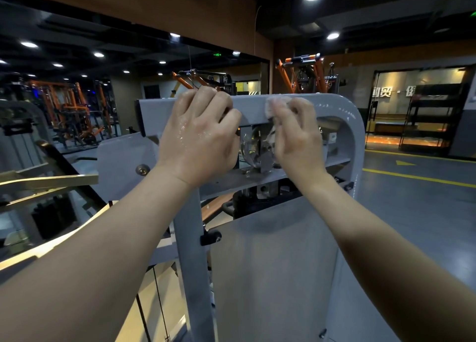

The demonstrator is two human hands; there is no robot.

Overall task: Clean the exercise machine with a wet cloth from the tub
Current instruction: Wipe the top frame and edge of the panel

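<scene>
The grey exercise machine's top frame (342, 110) fills the middle of the head view, with a pulley (253, 146) inside it. My left hand (198, 138), wet with droplets, grips the top crossbar with curled fingers. My right hand (296, 135) holds a pale wet cloth (277, 107) and presses it on the crossbar's front face, just right of the left hand. Most of the cloth is hidden under my fingers. The tub is out of view.
A grey upright post (193, 277) and shroud panel (270, 264) run down below my arms. Orange racks (288, 76) stand behind, and a mirror wall (64, 97) at left. Grey floor with yellow lines (412, 177) lies to the right, black shelves (435, 115) beyond.
</scene>
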